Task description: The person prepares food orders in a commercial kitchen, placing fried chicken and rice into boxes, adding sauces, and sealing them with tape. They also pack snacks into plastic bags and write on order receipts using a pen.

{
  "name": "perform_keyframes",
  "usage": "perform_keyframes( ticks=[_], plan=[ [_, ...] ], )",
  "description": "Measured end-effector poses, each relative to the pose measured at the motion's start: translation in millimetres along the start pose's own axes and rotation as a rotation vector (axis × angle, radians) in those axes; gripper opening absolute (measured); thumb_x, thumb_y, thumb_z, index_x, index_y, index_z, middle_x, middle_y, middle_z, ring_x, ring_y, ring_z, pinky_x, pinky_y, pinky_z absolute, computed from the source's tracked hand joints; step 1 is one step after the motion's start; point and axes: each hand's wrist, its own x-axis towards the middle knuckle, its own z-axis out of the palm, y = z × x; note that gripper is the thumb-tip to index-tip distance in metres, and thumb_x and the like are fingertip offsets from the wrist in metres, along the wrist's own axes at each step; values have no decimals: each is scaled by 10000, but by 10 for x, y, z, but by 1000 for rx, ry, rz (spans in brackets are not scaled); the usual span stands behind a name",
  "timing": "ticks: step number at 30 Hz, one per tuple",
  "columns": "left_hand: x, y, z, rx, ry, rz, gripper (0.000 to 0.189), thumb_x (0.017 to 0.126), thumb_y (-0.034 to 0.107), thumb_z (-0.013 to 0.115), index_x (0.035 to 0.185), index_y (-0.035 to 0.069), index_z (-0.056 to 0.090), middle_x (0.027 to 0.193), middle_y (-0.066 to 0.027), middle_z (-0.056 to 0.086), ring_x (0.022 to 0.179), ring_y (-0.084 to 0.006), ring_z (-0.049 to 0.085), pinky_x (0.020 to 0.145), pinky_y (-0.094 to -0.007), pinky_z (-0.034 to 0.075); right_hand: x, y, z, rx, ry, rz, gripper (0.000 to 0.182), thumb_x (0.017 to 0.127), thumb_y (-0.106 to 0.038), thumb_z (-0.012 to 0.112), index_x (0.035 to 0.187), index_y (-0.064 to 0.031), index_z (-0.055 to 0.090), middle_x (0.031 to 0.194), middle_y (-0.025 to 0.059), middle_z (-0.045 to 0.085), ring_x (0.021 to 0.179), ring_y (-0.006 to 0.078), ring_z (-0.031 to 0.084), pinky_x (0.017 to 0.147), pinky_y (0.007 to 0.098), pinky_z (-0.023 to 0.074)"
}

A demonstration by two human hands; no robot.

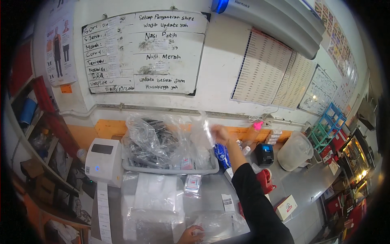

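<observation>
My right hand (220,134) is raised over the right end of a white plastic tray (170,171), blurred. Its fingers close on a piece of clear plastic (201,131). Low in the picture, my left hand (191,234) holds the edge of a clear plastic bag (224,224) at the counter's front. Heaped in the tray is a large clear bag (152,137) of dark-wrapped pieces that look like cutlery. Left of my left hand lies a stack of clear plastic bags (155,195). A small printed packet (193,184) rests just before the tray.
A white label printer (103,160) with a paper strip (104,210) stands left. On the right are a red tape dispenser (265,180), a black printer (264,155), a translucent bucket (295,151) and a small carton (286,208). A printed slip (227,202) lies beneath my right arm.
</observation>
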Motion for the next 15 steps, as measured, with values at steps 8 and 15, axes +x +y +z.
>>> perform_keyframes(
  ticks=[8, 15],
  plan=[
    [80, -498, -299, 706, -189, 245, 373, 747, 191, 643, 1098, 97, 559, 1073, -126, 536, 769, -270, 586, 747, -388, 478, 22, 765, 249, -2028, 815, -428, 246, 715, -240, 613, 907, -91, 650, 967, 86, 601, 809, 200, 567, 813, 398, 429],
    [2, 459, 93, 783, 65, 154, 493, 749, 245, 611, 1178, 40, 482, 988, -188, 574, 938, -305, 555, 776, -370, 457, -449, -706, 693, -593, 313, -311, 186, 883, -166, 423, 969, -36, 525, 806, 20, 549, 646, 115, 470, 589, 270, 429]
  ],
)
